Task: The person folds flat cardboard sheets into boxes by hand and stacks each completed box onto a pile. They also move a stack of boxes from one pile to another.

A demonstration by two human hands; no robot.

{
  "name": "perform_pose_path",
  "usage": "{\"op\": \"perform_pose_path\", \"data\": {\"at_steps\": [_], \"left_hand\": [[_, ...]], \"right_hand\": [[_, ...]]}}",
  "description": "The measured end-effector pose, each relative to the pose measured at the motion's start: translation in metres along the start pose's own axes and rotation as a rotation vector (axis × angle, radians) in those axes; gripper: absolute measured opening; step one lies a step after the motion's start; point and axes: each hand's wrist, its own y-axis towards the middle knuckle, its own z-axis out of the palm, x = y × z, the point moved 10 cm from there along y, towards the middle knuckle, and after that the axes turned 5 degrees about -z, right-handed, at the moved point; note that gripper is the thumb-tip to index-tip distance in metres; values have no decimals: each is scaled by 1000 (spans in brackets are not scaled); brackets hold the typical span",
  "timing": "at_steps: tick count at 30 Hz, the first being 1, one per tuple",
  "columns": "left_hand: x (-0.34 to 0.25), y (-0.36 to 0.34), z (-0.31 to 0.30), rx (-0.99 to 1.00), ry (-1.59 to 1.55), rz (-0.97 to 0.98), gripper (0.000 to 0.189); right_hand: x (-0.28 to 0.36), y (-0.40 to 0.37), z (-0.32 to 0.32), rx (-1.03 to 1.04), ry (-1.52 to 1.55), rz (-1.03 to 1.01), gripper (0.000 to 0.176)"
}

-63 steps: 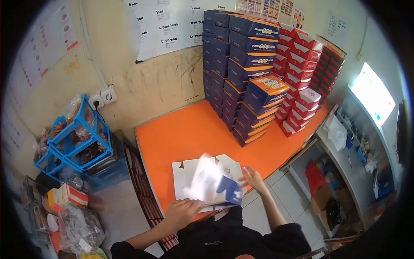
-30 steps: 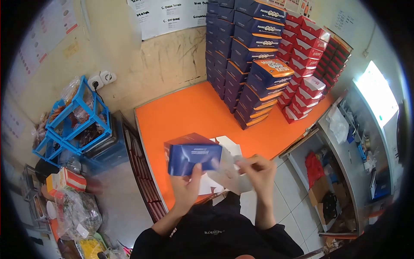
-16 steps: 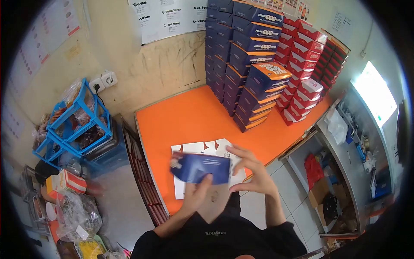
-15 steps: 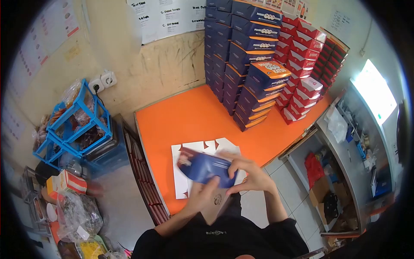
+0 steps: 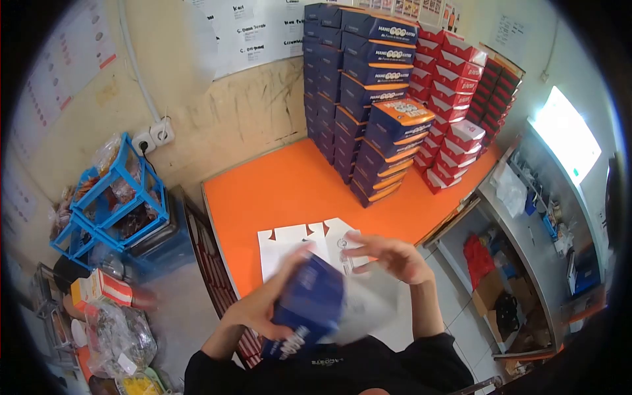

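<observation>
My left hand (image 5: 266, 304) grips a dark blue cardboard box (image 5: 311, 299) by its side, close to my chest. The box is tilted, with white lettering near its lower end. A pale flap (image 5: 368, 309) sticks out from its right side, smeared by motion. My right hand (image 5: 398, 262) is raised off the box to the right, fingers spread and holding nothing. Beneath and beyond the hands lie flat white die-cut cardboard sheets (image 5: 280, 245) with dark notches, on the orange tabletop (image 5: 247, 191).
Tall stacks of blue boxes (image 5: 375, 59) and red-and-white boxes (image 5: 457, 76) stand at the back right. Blue plastic baskets (image 5: 125, 197) with bagged goods sit at the left. A shelf unit (image 5: 526, 243) stands on the right, and a plastic bag (image 5: 118, 332) lies lower left.
The blue box has turned and come down towards my chest, carried by my left hand. My right hand has let go of it and opened. The camera view has shifted slightly.
</observation>
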Motion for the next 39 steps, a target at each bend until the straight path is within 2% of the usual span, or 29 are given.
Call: {"op": "perform_pose_path", "data": {"at_steps": [2, 3, 4, 5, 7, 8, 9, 10, 12, 13, 14, 15, 17, 18, 20, 21, 22, 24, 25, 26, 27, 28, 30, 31, 32, 33, 35, 36, 39], "left_hand": [[1, -13, -42, -436, -258, 43, 110], [-16, -11, -47, -478, 387, 165, 108], [-12, -8, -38, -566, 769, 87, 104], [-4, -2, -31, -543, 752, 41, 103], [3, -2, -29, -518, 729, -8, 102], [12, -1, -23, -365, 664, -71, 103], [19, 0, -14, -214, 599, -130, 103], [17, 4, -10, -219, 596, -121, 103], [14, 10, -3, -365, 556, -110, 107], [8, 14, 0, -365, 508, 10, 117], [13, 14, 2, -365, 515, 7, 117], [19, 10, -3, -415, 279, 28, 123], [26, 23, 19, -301, 251, 80, 129], [31, 28, 29, -243, 234, 104, 132], [28, 27, 8, -383, -76, 286, 125], [41, 26, -9, -472, -323, 199, 111], [61, 20, -26, -525, -564, 132, 96], [111, 1, -64, -631, -1053, 69, 71], [127, 2, -76, -631, -1052, 78, 71], [138, -6, -93, -808, -1084, 106, 67], [148, -19, -104, -988, -1112, 127, 66], [170, -19, -84, -1078, -1237, -3, 61], [139, 12, -28, -739, -1371, -56, 60], [131, 12, -23, -739, -1376, -55, 60], [127, 14, -14, -703, -1361, -131, 61], [128, 17, -5, -669, -1346, -209, 61], [134, 21, -8, -667, -1329, -205, 64], [134, 23, -11, -656, -1304, -195, 67], [125, 27, -14, -645, -1298, -170, 69]], "right_hand": [[3, -4, 7, -60, 36, -89, 57], [-1, -2, 17, -35, -523, -91, 57], [-6, -1, 29, -20, -1071, -87, 57], [-1, 0, 49, -12, -1278, -155, 53], [7, -8, 37, 60, -1296, -127, 49], [11, -15, 32, 141, -1319, -105, 46], [29, -21, 27, 88, -1442, -205, 36], [29, -21, 33, 96, -1449, -202, 36], [31, -26, 90, 328, -1327, -436, 31], [24, -14, 112, 382, -1111, -419, 18], [-1, -28, 89, 381, -1108, -426, 18], [-36, -50, 26, 161, -817, -393, 24], [51, -16, 61, -58, -1050, -563, 48], [44, -6, 65, -57, -1056, -554, 48], [15, 11, 75, 116, -1082, -431, 46], [9, 10, 78, 187, -956, -407, 31], [7, 6, 73, 179, -954, -411, 31], [-37, -13, 79, 562, -673, -18, 35], [-31, -12, 79, 528, -987, -36, 51], [-35, -15, 77, 535, -988, -36, 51], [-46, -13, 46, 340, -1286, 86, 50], [-47, -15, 17, 123, -1566, 215, 50], [-44, -15, 6, 21, -1499, 195, 45], [-36, -14, -2, -68, -1440, 176, 41], [-32, -12, 4, -63, -1439, 186, 41], [-27, -7, 21, -11, -1456, 180, 37], [-26, -3, 43, 122, -1576, 73, 31], [-28, -3, 40, 120, -1569, 75, 31], [-18, -7, 7, -126, -1481, 82, 37]]}}
